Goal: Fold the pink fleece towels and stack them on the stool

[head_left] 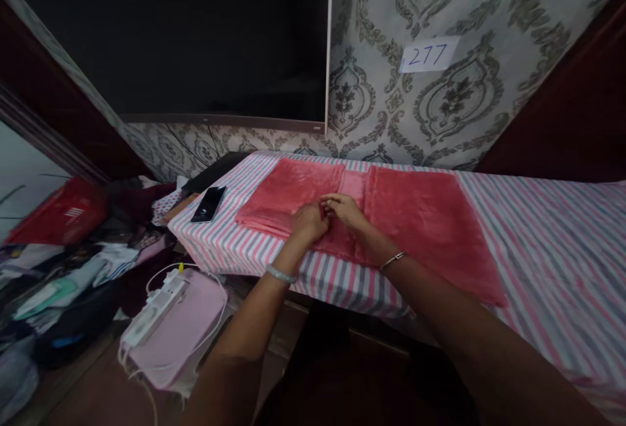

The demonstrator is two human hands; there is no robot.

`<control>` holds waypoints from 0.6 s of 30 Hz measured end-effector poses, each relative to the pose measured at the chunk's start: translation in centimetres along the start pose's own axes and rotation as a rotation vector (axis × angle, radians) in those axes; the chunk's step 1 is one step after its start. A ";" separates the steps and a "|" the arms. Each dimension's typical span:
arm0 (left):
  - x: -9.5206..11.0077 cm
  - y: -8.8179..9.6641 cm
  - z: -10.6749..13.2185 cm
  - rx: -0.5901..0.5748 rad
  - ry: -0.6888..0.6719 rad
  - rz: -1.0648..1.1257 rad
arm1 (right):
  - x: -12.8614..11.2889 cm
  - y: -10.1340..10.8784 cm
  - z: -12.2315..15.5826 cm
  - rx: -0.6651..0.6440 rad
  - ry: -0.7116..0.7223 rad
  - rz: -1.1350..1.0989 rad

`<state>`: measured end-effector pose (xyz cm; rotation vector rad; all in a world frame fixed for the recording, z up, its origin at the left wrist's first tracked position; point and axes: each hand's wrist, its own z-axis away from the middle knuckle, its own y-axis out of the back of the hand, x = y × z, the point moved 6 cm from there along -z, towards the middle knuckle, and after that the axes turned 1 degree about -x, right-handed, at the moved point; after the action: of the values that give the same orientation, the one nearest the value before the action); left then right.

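A red plush blanket (415, 211) lies on the striped cloth, its left and right parts folded inward with a paler strip showing between them. My left hand (309, 222) is closed at the inner edge of the left folded part, its fingers curled down into the fabric. Close beside it, my right hand (346, 211) hovers over or rests on the middle of the blanket; its fingers are bent and drawn together toward the left fingertips. Whatever is between the right fingers is too small to make out. A bangle sits on each wrist.
The striped cloth (548, 250) covers a long table. A phone (209, 204) lies near its left end. A large television (195, 41) hangs behind. At lower left are a white power strip (155, 308) on a pink box (195, 321) and heaped clothes (63, 289).
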<state>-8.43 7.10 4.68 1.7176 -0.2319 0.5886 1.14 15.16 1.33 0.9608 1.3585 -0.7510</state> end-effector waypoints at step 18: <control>-5.3 1.7 -2.0 0.022 0.078 0.485 | 3.1 0.5 1.8 0.063 -0.049 -0.211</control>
<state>-14.19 7.72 3.69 1.6600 -0.5977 1.0125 2.71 14.09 -1.72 0.8509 1.4142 -0.9756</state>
